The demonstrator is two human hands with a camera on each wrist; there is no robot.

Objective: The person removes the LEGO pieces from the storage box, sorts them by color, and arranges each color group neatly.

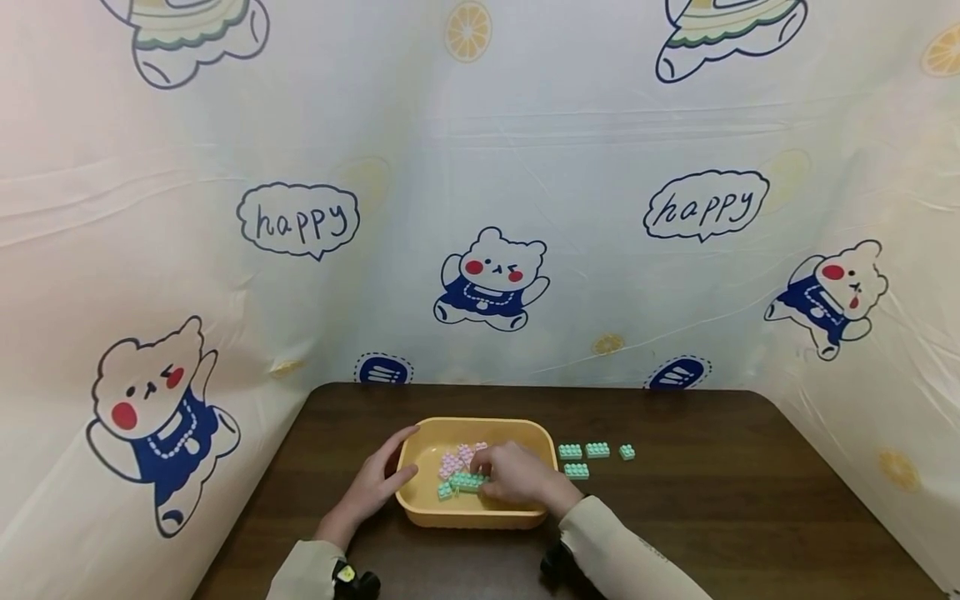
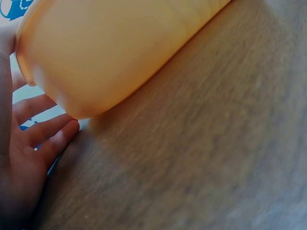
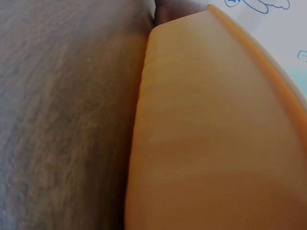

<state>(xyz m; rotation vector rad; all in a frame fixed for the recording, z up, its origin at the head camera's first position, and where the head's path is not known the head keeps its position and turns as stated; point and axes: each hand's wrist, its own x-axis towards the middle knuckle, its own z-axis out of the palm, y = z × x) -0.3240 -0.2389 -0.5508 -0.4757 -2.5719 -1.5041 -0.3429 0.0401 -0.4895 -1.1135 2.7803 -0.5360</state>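
A yellow plastic bin stands on the table with pink toy bricks and green toy bricks inside. At its left end, my left hand holds the bin, thumb over the rim; in the left wrist view its other fingers lie spread along the outer wall. My right hand reaches inside over the front rim, fingers bent down at the green bricks. Whether it pinches one I cannot tell. The right wrist view is filled by the bin's outer wall, which hides that hand's fingertips.
Right of the bin, several loose green bricks lie on the dark wooden table. Behind the table hangs a pale curtain printed with bears and the word "happy", and it also covers both sides.
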